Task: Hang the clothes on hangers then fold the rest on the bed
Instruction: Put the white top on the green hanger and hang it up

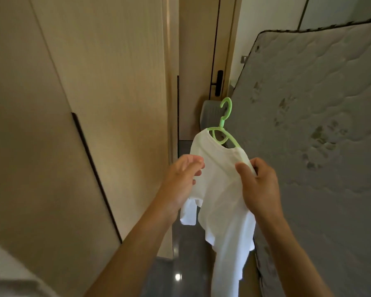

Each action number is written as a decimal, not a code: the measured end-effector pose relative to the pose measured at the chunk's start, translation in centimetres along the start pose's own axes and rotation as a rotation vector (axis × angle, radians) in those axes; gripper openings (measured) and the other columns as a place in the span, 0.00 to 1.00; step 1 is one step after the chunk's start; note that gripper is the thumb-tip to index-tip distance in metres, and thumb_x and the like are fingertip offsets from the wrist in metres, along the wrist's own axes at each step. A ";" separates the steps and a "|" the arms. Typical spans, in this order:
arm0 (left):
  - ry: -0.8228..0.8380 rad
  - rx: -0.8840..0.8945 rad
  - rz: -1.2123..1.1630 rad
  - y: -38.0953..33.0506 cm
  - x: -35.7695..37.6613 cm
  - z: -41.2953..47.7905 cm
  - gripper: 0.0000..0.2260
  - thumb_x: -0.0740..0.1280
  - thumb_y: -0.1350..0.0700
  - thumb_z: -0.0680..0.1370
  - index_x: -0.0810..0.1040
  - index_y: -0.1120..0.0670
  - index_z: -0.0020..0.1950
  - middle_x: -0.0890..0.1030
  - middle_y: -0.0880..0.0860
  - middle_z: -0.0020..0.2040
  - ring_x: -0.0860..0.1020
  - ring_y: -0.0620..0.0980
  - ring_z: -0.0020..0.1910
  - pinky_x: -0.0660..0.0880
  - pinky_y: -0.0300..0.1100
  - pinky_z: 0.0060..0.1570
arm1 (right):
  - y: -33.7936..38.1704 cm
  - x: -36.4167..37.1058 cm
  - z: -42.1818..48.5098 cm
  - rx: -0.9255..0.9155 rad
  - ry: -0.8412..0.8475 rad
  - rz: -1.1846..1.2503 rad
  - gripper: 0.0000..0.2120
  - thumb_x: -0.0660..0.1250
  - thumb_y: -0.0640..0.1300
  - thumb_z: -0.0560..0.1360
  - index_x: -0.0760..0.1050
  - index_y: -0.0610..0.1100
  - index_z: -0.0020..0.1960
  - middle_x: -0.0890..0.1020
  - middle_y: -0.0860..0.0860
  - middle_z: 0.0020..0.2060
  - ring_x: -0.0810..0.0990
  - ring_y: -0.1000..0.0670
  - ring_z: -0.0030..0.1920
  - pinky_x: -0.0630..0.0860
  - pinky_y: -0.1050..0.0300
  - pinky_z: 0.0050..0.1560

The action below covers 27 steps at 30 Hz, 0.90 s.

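A white T-shirt (221, 189) hangs on a light green plastic hanger (224, 123) held up in front of me, hook pointing up. My right hand (257, 185) pinches the shirt's right shoulder, over the hanger's arm. At the left sleeve my left hand (181, 179) has its fingers loosely curled; whether they hold the cloth I cannot tell. The shirt's hem drapes down between my forearms.
A grey quilted mattress (321, 125) leans upright on the right, close to the shirt. Beige wardrobe doors (73, 103) fill the left. Ahead stands a door with a black handle (218, 83), and a grey ribbed bin (210, 112) sits below it. Dark glossy floor (189, 254) runs between.
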<state>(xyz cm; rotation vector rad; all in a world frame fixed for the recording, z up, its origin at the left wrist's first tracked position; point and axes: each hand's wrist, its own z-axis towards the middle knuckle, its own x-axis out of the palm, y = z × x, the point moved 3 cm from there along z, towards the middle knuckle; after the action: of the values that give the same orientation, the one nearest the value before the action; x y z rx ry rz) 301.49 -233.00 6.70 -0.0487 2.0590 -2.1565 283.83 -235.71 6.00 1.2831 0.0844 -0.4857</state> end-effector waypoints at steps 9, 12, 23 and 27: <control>-0.004 0.016 -0.021 2.2 -0.2 16.4 0.07 0.62 0.50 0.83 0.79 0.49 0.54 0.83 0.43 0.48 0.81 0.38 0.46 0.75 0.30 0.42 | -1.8 9.1 14.2 -0.020 -0.001 0.007 0.11 0.66 0.46 0.78 0.73 0.39 0.41 0.76 0.47 0.33 0.71 0.54 0.30 0.69 0.57 0.31; -0.059 0.025 -0.024 3.4 0.4 22.3 0.06 0.63 0.49 0.83 0.78 0.47 0.57 0.82 0.44 0.52 0.81 0.42 0.51 0.76 0.30 0.42 | -3.4 12.6 19.4 -0.055 0.043 0.008 0.11 0.66 0.46 0.78 0.73 0.42 0.40 0.75 0.49 0.32 0.71 0.57 0.29 0.69 0.59 0.30; -0.359 0.090 -0.113 3.1 1.9 43.6 0.09 0.66 0.51 0.81 0.74 0.44 0.61 0.78 0.43 0.58 0.76 0.41 0.58 0.73 0.36 0.51 | -6.3 22.0 41.2 -0.189 0.269 0.087 0.11 0.68 0.46 0.78 0.73 0.45 0.38 0.74 0.53 0.30 0.72 0.57 0.29 0.68 0.62 0.29; -0.428 0.082 -0.140 3.6 1.5 47.9 0.10 0.67 0.52 0.81 0.74 0.44 0.62 0.77 0.44 0.59 0.77 0.42 0.58 0.74 0.37 0.51 | -5.7 25.4 46.7 -0.271 0.356 0.088 0.11 0.68 0.46 0.79 0.73 0.45 0.39 0.74 0.52 0.32 0.72 0.57 0.31 0.68 0.64 0.30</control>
<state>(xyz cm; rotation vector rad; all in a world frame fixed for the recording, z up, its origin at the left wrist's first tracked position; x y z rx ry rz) 306.69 -280.76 5.49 -0.6037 1.7658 -2.0756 294.79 -288.01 6.43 1.0889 0.3787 -0.1587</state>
